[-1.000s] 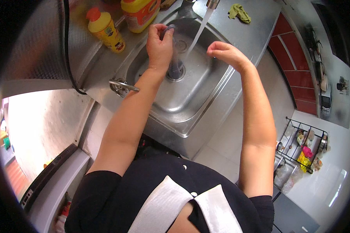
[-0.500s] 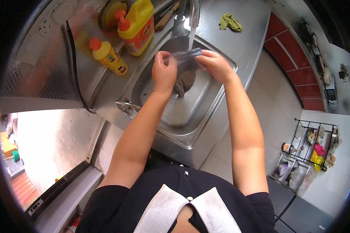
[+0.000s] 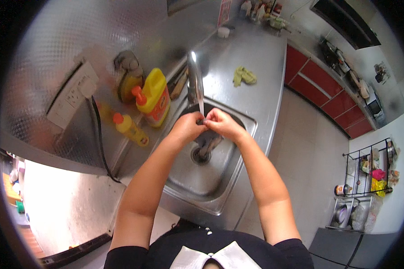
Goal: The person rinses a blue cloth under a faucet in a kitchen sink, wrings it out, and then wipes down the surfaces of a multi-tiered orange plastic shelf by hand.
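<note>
Over the sink, my left hand and my right hand meet with fingertips pinched together. Between them they hold a thin, dark grey piece of wet fabric, which is mostly hidden by the fingers. A stream of water runs from the tap down to where the fingers meet. Below, a crumpled brownish-grey cloth lies in the basin beside the drain.
Left of the sink stand a yellow jug with a red pump and a smaller yellow bottle. A green cloth lies on the steel counter. A black cord hangs from a wall socket.
My hands have come together, and the grey fabric stretched between them is now bunched at the fingertips. The view has tilted up, showing more of the counter and wall.
</note>
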